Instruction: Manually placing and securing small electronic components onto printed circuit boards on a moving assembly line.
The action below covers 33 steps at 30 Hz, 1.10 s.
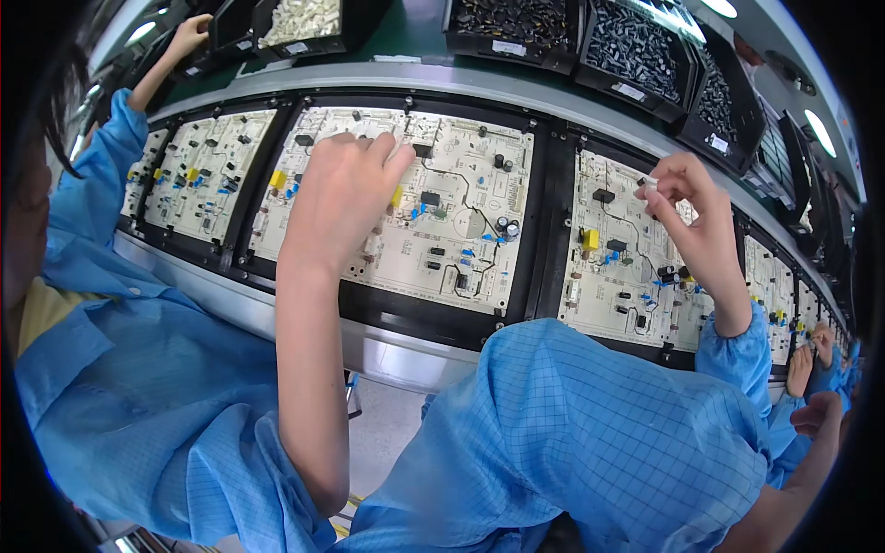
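My left hand (346,189) is over a populated circuit board (369,263) left of centre, its fingers curled down onto the upper part. The fingertips are partly hidden, and whatever they hold cannot be made out. To the right, my right hand (696,217) hovers above another circuit board (599,295). Its thumb and index finger pinch a small pale component (649,185). Both pale boards carry black parts, blue parts and a yellow block (590,240), and sit in black frames (546,217).
Black bins of dark parts (636,60) and a bin of white parts (300,20) line the far side. At left, a co-worker's hand (189,35) reaches toward a bin. Other people's hands (820,346) show at right. Blue checked cloth (572,415) covers the lower middle.
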Tool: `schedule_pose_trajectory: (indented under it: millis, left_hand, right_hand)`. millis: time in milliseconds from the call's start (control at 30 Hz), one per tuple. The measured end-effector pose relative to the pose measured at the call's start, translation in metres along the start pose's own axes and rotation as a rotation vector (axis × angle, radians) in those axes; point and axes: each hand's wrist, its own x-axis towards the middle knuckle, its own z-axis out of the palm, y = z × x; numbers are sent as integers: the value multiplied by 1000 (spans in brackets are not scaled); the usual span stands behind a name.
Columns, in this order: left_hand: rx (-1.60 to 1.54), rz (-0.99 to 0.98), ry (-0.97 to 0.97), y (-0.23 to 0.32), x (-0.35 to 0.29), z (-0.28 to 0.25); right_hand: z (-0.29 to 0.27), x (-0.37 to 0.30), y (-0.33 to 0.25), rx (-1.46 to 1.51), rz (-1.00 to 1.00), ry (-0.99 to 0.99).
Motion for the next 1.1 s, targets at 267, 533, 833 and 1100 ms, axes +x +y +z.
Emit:
schedule_pose_trajectory:
  millis: [267, 533, 833, 1100]
  left_hand:
    - [-388, -32, -41, -33, 13, -3]
    - [307, 55, 223, -179, 76, 51]
    - [333, 6, 157, -209, 100, 91]
    - [265, 70, 109, -215, 100, 82]
  right_hand:
    - [15, 49, -11, -53, -104, -149]
    - [66, 153, -2, -200, -322, -479]
    - [83, 172, 9, -269, -317, -589]
    - [84, 168, 0, -312, -329, -572]
